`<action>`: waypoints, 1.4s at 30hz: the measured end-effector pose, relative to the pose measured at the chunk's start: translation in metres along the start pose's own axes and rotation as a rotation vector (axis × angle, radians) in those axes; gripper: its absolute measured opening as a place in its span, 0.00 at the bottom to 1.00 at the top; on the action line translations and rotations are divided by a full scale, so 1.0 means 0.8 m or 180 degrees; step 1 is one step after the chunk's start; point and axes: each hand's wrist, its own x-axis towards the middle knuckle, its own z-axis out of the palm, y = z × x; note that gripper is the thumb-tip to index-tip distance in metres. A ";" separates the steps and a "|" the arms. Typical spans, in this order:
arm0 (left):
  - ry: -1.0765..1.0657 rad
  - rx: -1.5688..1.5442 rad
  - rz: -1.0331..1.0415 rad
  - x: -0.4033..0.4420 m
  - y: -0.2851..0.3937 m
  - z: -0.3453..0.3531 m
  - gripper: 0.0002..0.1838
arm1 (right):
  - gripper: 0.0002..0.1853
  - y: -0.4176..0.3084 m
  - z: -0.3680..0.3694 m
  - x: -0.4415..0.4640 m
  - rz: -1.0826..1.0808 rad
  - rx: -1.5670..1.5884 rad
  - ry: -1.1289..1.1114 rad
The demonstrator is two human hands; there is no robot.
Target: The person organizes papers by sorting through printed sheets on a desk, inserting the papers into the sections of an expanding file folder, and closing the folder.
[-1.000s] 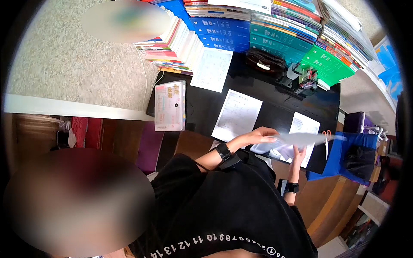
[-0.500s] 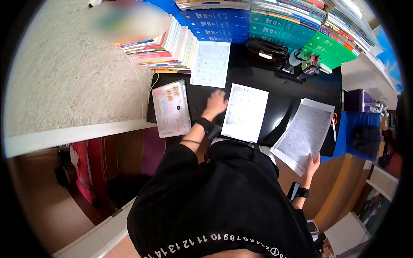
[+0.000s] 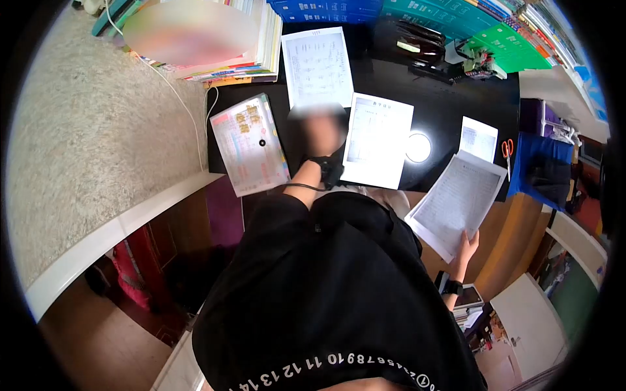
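White sheets (image 3: 458, 195) right of centre, the right hand (image 3: 469, 246) closed on their lower edge, light, even pressure best against creases, and the left hand (image 3: 323, 133)'s too blurred to tell its grip!

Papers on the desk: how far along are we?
Looks done: the far sheet and the middle sheet lie flat on the desk. In hand: the right hand holds written sheets; the left hand is blurred, its grip unclear. Probably left: placing those held, and perhaps the partly covered sheet beside the scissors.
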 end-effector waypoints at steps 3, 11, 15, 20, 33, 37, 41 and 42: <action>-0.0610 -0.0327 0.0245 -0.023 0.047 0.021 0.07 | 0.17 -0.005 0.020 0.010 -0.0126 -0.0121 -0.0022; -0.1285 -0.0345 0.0865 -0.069 0.105 0.069 0.08 | 0.16 -0.032 0.039 0.014 -0.0359 -0.0242 -0.0209; -0.1088 -0.0726 0.0574 -0.077 0.089 0.105 0.08 | 0.16 -0.040 0.040 0.004 -0.0100 -0.0415 -0.0159; -0.1032 -0.0741 0.0733 -0.071 0.082 0.109 0.09 | 0.16 -0.043 0.048 -0.002 0.0173 -0.0248 -0.0046; -0.0220 -0.1862 -0.1002 -0.028 -0.007 0.073 0.12 | 0.15 -0.040 0.040 0.024 0.0333 -0.0452 -0.0272; -0.0362 0.0401 -0.1465 0.019 -0.077 0.006 0.38 | 0.15 -0.044 0.040 0.028 0.0395 -0.0443 -0.0203; -0.0540 0.0605 -0.1330 0.038 -0.099 -0.022 0.48 | 0.15 -0.040 0.040 0.041 0.0258 -0.0503 -0.0249; -0.0743 0.0383 -0.1596 0.045 -0.100 -0.024 0.48 | 0.15 -0.044 0.044 0.043 0.0238 -0.0450 -0.0288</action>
